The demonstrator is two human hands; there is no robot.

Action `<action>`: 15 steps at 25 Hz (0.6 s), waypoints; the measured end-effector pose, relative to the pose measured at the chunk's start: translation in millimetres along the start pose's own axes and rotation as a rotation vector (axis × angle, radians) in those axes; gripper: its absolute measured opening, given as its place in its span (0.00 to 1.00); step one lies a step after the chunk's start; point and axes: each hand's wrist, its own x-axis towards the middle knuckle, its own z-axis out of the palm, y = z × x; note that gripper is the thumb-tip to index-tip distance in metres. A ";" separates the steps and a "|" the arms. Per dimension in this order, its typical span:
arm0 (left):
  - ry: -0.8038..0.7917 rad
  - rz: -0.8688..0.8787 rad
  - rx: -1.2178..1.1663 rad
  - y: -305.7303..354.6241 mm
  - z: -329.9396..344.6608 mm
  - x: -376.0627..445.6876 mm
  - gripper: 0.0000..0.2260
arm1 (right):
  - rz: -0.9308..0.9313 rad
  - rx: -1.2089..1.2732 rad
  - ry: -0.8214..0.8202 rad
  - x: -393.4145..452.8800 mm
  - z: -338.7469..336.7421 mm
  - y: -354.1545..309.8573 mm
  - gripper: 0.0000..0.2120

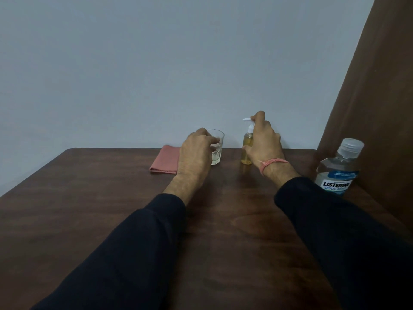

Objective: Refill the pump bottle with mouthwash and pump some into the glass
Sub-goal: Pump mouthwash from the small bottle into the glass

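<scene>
Both grips are clamped, left hand [197, 145] round the clear tumbler glass [216, 147], right hand [263, 142] round the capped amber plastic pump bottle [247, 146] beside it, so refilling looks done and pumping remains.

sleeves [125, 253]: long, dark, possibly navy | right wrist: pink-orange band [271, 163] | hands: bare

place: home room | cues: wooden table [89, 209]; plain wall [156, 63]; brown curtain [384, 86]
</scene>
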 end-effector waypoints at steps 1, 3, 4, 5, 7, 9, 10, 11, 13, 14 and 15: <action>0.001 -0.004 0.005 -2.0 4.0 4.4 0.16 | 0.001 -0.002 0.005 5.6 4.0 2.4 0.31; 0.005 -0.017 0.007 -4.9 10.7 11.8 0.19 | 0.000 0.005 0.013 14.9 11.1 6.1 0.30; 0.006 -0.019 0.009 -5.9 13.4 15.4 0.20 | 0.000 0.014 0.016 18.7 14.5 7.4 0.29; 0.006 -0.019 0.009 -6.6 15.9 18.7 0.20 | 0.001 0.022 0.018 21.9 17.1 8.3 0.28; 0.012 -0.021 0.013 -8.4 20.7 25.5 0.20 | 0.000 0.022 0.027 28.0 21.4 9.9 0.27; 0.023 -0.025 0.022 -11.0 24.5 30.7 0.21 | 0.001 0.022 0.030 32.4 26.0 11.2 0.28; 0.023 -0.021 0.025 -12.4 26.6 32.5 0.22 | -0.002 0.026 0.030 34.4 28.5 12.3 0.28; 0.021 -0.015 0.031 -12.9 27.7 33.5 0.21 | -0.005 0.030 0.030 36.0 30.0 12.7 0.28; 0.024 -0.005 0.045 -12.1 28.0 34.1 0.19 | -0.003 0.039 0.037 38.1 31.2 12.4 0.28; 0.023 -0.003 0.052 -12.3 28.2 34.6 0.17 | -0.001 0.043 0.046 39.1 32.2 12.8 0.27; 0.019 -0.001 0.060 -12.6 28.3 34.5 0.17 | 0.001 0.042 0.050 39.3 32.9 13.3 0.27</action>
